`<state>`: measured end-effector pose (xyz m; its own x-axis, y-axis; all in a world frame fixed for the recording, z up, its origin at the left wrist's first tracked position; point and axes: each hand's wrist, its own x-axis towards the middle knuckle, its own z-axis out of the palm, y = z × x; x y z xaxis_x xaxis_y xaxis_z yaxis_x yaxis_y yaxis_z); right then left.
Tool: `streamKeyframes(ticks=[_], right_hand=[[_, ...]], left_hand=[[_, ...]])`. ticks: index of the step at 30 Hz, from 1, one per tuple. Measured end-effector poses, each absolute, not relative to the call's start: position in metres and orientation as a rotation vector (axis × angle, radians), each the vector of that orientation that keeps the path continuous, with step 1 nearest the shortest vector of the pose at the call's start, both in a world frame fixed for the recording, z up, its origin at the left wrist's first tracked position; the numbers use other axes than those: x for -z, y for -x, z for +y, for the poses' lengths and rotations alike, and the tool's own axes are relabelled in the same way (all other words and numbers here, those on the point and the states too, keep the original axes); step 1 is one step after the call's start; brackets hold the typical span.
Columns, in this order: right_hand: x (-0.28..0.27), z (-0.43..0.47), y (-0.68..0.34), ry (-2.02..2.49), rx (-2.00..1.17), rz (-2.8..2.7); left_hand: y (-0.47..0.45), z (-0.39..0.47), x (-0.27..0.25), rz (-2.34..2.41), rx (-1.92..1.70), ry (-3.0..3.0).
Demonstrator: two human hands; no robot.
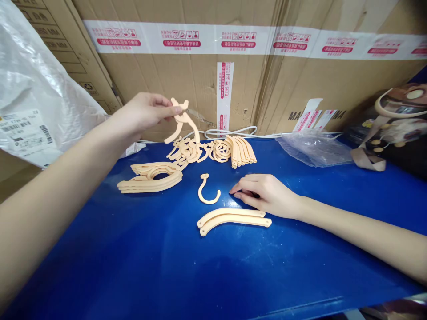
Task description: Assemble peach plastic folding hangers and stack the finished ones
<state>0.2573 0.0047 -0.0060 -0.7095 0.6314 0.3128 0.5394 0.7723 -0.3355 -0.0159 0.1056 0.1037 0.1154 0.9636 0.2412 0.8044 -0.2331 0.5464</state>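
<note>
Above the back of the table, my left hand [156, 109] is closed in a pinch on a beige curved, branched clothes-hanger piece [188, 122]. My right hand [263, 193] rests on the table with loosely bent fingers and nothing visible in them. Just left of its fingertips lies a beige hanger hook [209, 195]. Two curved hanger arms [233, 218] lie side by side nearer to me, below the hook. A stack of folded hangers [150, 178] sits on the left. Behind are a heap of branched pieces [187, 150], a pile of hooks [220, 151] and a row of hanger arms [242, 151].
Cardboard boxes [187, 80] with printed tape stand behind the blue table [160, 262]. A white plastic package [43, 89] is at left. A white cable [233, 132], a clear plastic bag [316, 149] and a dark bag [393, 120] with a strap lie along the back and right.
</note>
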Motion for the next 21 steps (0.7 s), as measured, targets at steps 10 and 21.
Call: streamKeyframes(ticks=[10, 21], right_hand=[[0.003, 0.003, -0.259, 1.014, -0.707, -2.098], [0.01, 0.011, -0.26, 0.987, -0.829, -1.904]], left_hand=[[-0.046, 0.048, -0.068, 1.054, -0.444, -2.08], [-0.068, 0.049, -0.037, 0.998, -0.482, -2.046]])
